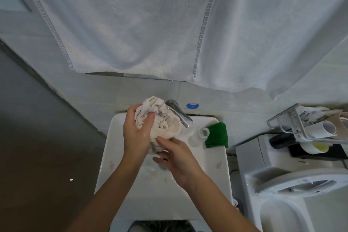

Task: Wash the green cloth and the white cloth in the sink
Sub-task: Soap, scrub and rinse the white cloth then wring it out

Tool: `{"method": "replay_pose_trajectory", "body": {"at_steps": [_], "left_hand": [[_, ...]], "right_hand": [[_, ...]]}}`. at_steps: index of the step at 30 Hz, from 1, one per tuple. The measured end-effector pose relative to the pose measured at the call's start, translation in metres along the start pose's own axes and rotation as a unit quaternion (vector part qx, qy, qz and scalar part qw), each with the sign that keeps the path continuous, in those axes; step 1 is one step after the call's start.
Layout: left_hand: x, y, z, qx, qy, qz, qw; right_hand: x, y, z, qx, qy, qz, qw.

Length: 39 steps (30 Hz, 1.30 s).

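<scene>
I see my right hand (177, 158) nearest, over the sink (216, 165) basin, its fingers (163, 140) fairly straight and touching the lower side of the white cloth (165, 124). My left hand (136, 133) grips the bunched cloth from the left, thumb pressed over its front and fingers curled behind it. The cloth hangs above the back of the basin, just under the chrome tap (178, 113), touching its spout. To the right, on the sink's back corner, a clear cup (203, 133) sits just beside the folded green cloth (216, 135), apart from both hands. The basin in front of my hands is open room. Farther right stands a wire rack (293, 120) with rolls. On the wall behind the tap is a round blue sticker (192, 105), its writing too small to read; above hangs a white towel (150, 24).
</scene>
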<state>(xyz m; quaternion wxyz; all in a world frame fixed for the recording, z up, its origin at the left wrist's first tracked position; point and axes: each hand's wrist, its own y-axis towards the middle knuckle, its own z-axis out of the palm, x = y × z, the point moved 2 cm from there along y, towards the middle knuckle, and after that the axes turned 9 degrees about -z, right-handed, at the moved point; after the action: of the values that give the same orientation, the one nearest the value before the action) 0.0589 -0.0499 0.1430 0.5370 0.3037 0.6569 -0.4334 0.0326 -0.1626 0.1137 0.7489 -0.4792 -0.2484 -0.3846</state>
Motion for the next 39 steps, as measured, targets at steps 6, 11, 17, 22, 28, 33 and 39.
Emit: {"method": "replay_pose_trajectory", "body": {"at_steps": [6, 11, 17, 22, 28, 33, 39], "left_hand": [[0.003, 0.006, -0.011, 0.03, 0.041, 0.009, 0.999], [-0.002, 0.01, -0.02, 0.091, 0.106, 0.0, 0.99], [-0.009, 0.013, -0.022, 0.245, 0.192, 0.04, 0.949], [-0.017, 0.003, -0.003, 0.244, 0.073, 0.001, 0.967], [-0.013, 0.016, -0.007, 0.14, 0.077, -0.002, 0.987], [-0.016, 0.029, -0.024, -0.004, 0.1, 0.058, 0.993], [-0.027, 0.048, -0.048, -0.044, 0.054, 0.038, 0.997]], "right_hand": [[0.009, 0.005, -0.004, -0.059, -0.031, -0.111, 0.992], [0.023, 0.007, -0.008, -0.071, -0.058, -0.182, 0.979], [0.039, 0.015, -0.007, -0.069, -0.098, -0.218, 0.968], [0.049, 0.016, 0.008, 0.005, -0.157, -0.244, 0.957], [0.06, 0.016, 0.006, 0.113, -0.264, -0.18, 0.941], [0.058, 0.013, -0.014, 0.118, -0.388, -0.092, 0.909], [0.051, 0.008, -0.048, 0.122, -0.306, -0.066, 0.942]]}}
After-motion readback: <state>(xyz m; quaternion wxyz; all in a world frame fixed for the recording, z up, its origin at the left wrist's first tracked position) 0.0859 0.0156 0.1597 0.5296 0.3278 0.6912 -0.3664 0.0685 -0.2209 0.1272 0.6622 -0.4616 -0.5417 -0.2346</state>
